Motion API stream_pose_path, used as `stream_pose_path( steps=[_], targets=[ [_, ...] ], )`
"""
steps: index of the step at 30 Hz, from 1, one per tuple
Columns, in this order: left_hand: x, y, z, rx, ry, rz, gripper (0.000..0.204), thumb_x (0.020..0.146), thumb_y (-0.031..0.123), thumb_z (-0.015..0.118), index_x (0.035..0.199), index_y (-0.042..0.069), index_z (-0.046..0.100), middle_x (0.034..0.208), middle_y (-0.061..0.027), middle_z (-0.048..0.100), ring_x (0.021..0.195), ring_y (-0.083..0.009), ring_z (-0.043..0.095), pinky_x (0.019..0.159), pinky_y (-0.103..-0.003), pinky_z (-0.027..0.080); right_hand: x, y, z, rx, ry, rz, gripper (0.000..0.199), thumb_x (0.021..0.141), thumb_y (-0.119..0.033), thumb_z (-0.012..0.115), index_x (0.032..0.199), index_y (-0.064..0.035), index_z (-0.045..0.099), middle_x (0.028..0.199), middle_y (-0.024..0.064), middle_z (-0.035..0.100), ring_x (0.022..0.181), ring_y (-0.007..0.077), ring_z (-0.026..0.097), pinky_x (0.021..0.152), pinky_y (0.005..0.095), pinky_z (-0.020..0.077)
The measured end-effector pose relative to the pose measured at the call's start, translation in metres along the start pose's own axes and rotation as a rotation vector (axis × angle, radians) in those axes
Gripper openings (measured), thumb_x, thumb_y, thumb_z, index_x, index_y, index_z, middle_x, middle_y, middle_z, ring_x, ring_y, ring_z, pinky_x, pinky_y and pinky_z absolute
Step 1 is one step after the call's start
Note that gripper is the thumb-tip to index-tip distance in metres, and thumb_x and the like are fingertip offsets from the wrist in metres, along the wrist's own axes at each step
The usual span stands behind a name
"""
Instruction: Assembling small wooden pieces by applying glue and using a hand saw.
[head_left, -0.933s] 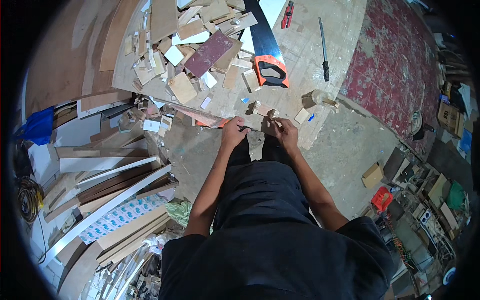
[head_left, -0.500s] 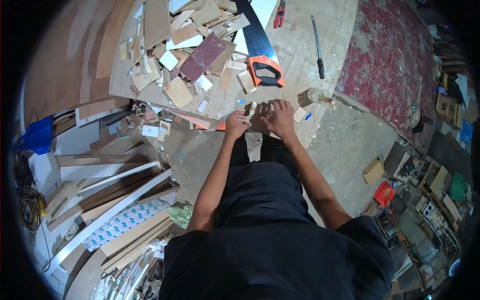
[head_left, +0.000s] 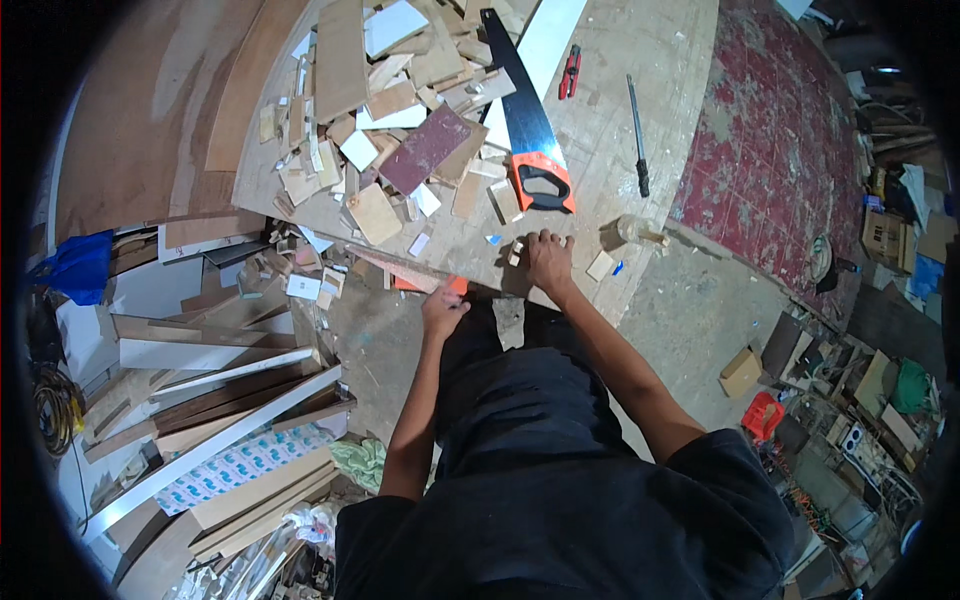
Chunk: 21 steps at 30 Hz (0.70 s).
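Note:
My right hand (head_left: 550,266) rests palm down near the front edge of the wooden worktable (head_left: 590,222), its fingers apart. Against its left side stands a small pale wood block (head_left: 516,251). My left hand (head_left: 442,311) is lower, just off the table's front edge, with thumb and fingers apart. Its fingertips are at an orange handle (head_left: 457,285), part of what looks like a second saw partly hidden below the edge; I see no grip on it. Beyond my right hand lies a handsaw (head_left: 528,125) with a dark blade and an orange-and-black handle.
Wood offcuts (head_left: 425,150) are heaped at the table's far left. Red-handled pliers (head_left: 570,73), a long screwdriver (head_left: 638,140) and a clear jar (head_left: 632,232) lie to the right. Stacked boards (head_left: 230,385) fill the floor at left; a cardboard box (head_left: 741,373) sits at right.
My left hand has moved away from the small block, left and down to the orange handle. My right hand stays by the block. The view has shifted, so the tabletop appears lower.

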<state>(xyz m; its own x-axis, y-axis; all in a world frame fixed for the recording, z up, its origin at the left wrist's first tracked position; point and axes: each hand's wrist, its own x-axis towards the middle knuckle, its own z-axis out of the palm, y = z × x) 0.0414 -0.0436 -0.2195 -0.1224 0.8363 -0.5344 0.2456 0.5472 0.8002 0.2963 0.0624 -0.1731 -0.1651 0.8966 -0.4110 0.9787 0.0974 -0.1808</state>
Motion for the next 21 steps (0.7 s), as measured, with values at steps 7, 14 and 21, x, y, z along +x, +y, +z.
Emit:
stream_pose_path(
  steps=[7,14,21],
  targets=[
    [-0.002,-0.011,-0.006,0.278,0.069,-0.055,0.043,0.067,0.013,0.087,0.102,-0.001,0.065,0.087,-0.0095,0.071,0.081,-0.018,0.068,0.078,-0.032,0.055,0.002,0.008,-0.006,-0.007,0.088,-0.032,0.034,0.076,-0.023,0.068,0.106,-0.007,0.063,0.1,0.0164,0.065,0.096,0.0326,0.067,0.099,0.0602,0.0359],
    [0.041,0.037,0.029,0.013,-0.04,-0.724,0.078,0.065,0.032,0.09,0.128,0.001,0.057,0.111,-0.0156,0.07,0.099,-0.0256,0.067,0.087,-0.037,0.052,0.029,0.042,-0.091,0.161,0.192,0.112,0.046,0.068,-0.04,0.078,0.095,-0.006,0.065,0.092,0.0137,0.069,0.09,0.0311,0.068,0.087,0.0528,0.0467],
    [0.062,0.06,0.085,-0.216,0.061,-0.755,0.132,0.059,0.038,0.094,0.15,-0.004,0.009,0.146,-0.022,0.04,0.129,-0.0361,0.044,0.1,-0.051,0.044,0.159,0.183,-0.231,0.229,0.391,0.198,0.031,0.065,-0.038,0.08,0.083,-0.014,0.076,0.085,0.0117,0.074,0.08,0.0309,0.072,0.071,0.0426,0.0567]
  ],
)
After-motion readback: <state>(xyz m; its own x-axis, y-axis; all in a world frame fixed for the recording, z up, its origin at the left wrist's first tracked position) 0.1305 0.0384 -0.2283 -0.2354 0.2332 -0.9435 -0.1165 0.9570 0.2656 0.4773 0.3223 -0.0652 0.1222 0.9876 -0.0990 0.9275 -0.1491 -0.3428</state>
